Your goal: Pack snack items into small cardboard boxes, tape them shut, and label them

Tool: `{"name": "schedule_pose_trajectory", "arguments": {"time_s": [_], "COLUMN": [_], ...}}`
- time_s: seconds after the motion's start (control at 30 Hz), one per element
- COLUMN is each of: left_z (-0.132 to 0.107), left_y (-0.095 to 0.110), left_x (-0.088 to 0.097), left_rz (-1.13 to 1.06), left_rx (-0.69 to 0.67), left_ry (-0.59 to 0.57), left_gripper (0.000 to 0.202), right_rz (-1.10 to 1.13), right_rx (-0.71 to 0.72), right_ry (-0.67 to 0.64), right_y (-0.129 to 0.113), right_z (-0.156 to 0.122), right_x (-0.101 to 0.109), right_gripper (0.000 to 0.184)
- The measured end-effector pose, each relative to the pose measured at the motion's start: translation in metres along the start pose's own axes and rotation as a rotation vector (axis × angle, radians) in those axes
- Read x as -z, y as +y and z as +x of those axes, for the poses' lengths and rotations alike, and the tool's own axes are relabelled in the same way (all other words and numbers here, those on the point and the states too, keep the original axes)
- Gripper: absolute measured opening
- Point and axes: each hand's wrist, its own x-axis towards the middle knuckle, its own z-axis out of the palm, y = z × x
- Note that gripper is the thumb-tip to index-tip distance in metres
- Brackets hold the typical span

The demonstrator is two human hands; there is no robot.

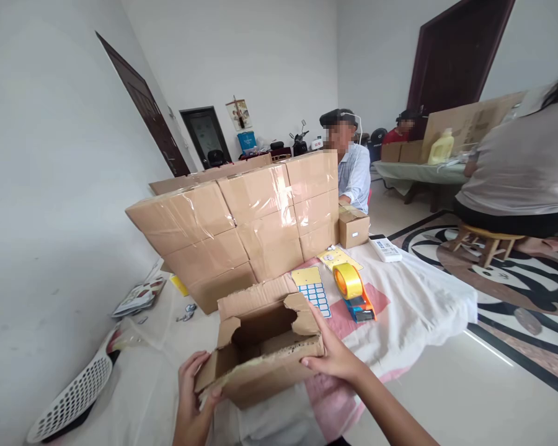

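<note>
An open cardboard box (272,376) with ragged, torn flaps is tilted in front of me, its dark inside showing. My left hand (196,387) grips its near left corner, thumb on the near side and fingers round the left flap. On the right end, my right hand (328,350) holds the box with the thumb on the near wall and the fingers behind the flap. Just beyond lie a sheet of blue-edged labels (315,296) and an orange-and-blue tape dispenser (360,303) with a roll of yellow tape (347,280).
A wall of taped cardboard boxes (242,226) stands across the table, with a small closed box (354,229) at its right end. A white perforated basket (74,399) lies at left. One person (356,167) sits behind the boxes; another (530,155) sits on a stool at right.
</note>
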Motion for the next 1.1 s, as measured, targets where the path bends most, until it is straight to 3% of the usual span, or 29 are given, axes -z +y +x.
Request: {"name": "schedule_pose_trajectory", "arguments": {"time_s": [0.2, 0.27, 0.33, 0.4, 0.63, 0.77, 1.1], "left_z": [-0.024, -0.021, -0.013, -0.005, -0.002, -0.005, -0.019], "left_y": [0.007, 0.014, 0.02, 0.024, 0.028, 0.034, 0.043], "left_x": [-0.021, -0.02, -0.017, -0.014, -0.018, -0.024, -0.075], "left_rz": [-0.313, -0.262, -0.151, -0.079, -0.131, -0.184, -0.392], "left_rx": [0.324, 0.297, 0.187, 0.095, 0.031, 0.15, 0.233], "left_ry": [0.124, 0.089, -0.007, -0.06, -0.079, -0.075, 0.12], "left_gripper": [0.102, 0.089, 0.064, 0.052, 0.052, 0.067, 0.073], "right_rz": [-0.027, -0.036, -0.047, -0.057, -0.081, -0.034, 0.025], "right_rx": [0.02, 0.028, 0.033, 0.033, 0.043, -0.009, -0.089], "right_ry": [0.014, 0.017, 0.013, 0.008, 0.012, 0.02, 0.069], "right_y": [-0.002, -0.001, 0.0, 0.002, 0.005, 0.007, 0.011], "right_z": [-0.001, -0.001, -0.002, -0.003, -0.004, -0.006, -0.011], "right_x": [0.0, 0.001, 0.001, 0.002, 0.003, 0.002, 0.002], "right_gripper": [0.118, 0.117, 0.116, 0.116, 0.112, 0.105, 0.097]}}
